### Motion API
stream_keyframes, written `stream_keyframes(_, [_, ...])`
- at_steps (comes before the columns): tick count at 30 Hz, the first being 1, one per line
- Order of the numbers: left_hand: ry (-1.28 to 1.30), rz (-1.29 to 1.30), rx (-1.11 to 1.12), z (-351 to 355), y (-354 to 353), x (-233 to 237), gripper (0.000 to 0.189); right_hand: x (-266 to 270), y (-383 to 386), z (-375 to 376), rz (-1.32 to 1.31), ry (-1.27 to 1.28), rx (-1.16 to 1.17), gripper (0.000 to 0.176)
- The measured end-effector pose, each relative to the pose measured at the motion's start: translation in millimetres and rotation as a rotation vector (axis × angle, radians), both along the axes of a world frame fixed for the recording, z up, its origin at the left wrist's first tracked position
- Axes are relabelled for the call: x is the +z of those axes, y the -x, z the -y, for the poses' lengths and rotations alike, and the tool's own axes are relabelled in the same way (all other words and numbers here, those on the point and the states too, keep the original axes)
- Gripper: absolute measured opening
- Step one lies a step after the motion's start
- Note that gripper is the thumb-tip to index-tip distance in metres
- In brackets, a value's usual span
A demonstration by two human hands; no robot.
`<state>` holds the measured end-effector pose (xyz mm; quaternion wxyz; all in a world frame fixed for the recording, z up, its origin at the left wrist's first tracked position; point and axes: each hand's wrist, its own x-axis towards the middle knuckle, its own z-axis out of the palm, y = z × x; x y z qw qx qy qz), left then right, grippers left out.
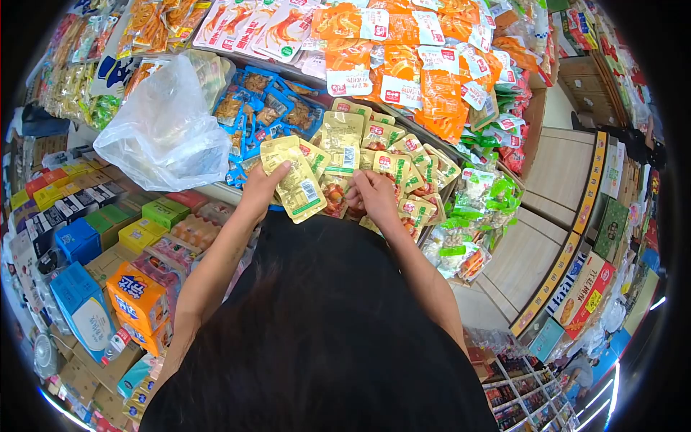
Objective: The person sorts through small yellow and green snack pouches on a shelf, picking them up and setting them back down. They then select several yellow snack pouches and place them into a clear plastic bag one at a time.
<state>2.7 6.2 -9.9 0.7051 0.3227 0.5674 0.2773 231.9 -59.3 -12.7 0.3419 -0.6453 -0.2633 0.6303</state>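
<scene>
My left hand (260,191) is closed on a gold snack packet (301,194), thumb on top, its printed back with a barcode facing up. Under and beside it lie more gold packets of the same kind, some with a red label and a picture of food. My right hand (376,196) has its fingers curled in at the lower edge of another gold snack packet (342,133), which also shows a barcode. The fingertips of that hand are partly hidden. Around both hands spreads a pile of gold packets (392,167) in a display bin.
A translucent plastic bag (169,133) rests left of the pile, beside blue snack packets (277,108). Orange packets (403,72) lie behind, and green-and-clear packets (479,198) to the right. Stacked boxes (140,299) stand at left; a shelf with a yellow edge (565,259) is at right.
</scene>
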Motion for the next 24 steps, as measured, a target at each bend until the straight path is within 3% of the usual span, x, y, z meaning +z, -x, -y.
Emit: stream_keyframes(24, [0.042, 0.015, -0.018, -1.4, -4.7, -5.3, 0.036, -4.6, -1.9, 0.8, -0.035, 0.005, 0.035, 0.029])
